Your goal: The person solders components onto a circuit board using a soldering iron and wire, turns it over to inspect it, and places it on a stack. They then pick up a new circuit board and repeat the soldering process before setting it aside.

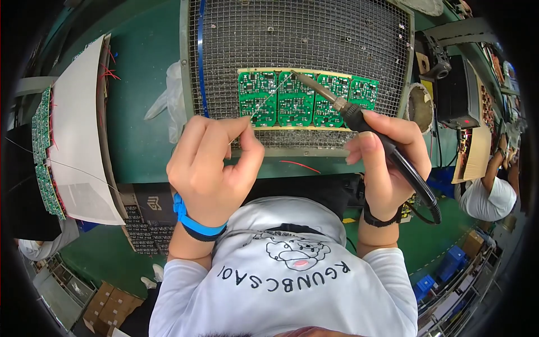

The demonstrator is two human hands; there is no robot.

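Note:
A panel of green circuit boards (296, 101) with pale edge strips lies on a metal mesh surface. My right hand (390, 160) grips a soldering iron (359, 119) by its black handle. The iron's tip rests at the upper edge of the panel, by the second board from the left. Between the thumb and forefinger of my left hand (216, 160) is a thin strand of solder wire (265, 103), which slants up over the boards to the iron's tip. A blue wrist band (199, 224) is around my left wrist.
The framed mesh tray (337, 33) sits on a green table (140, 73). A clear plastic bag (174, 104) lies left of it, a round tin (419, 104) right. More boards with red wires (48, 157) and a white sheet (78, 135) are at far left. One red wire (300, 165) lies near the front edge. Other people sit at both sides.

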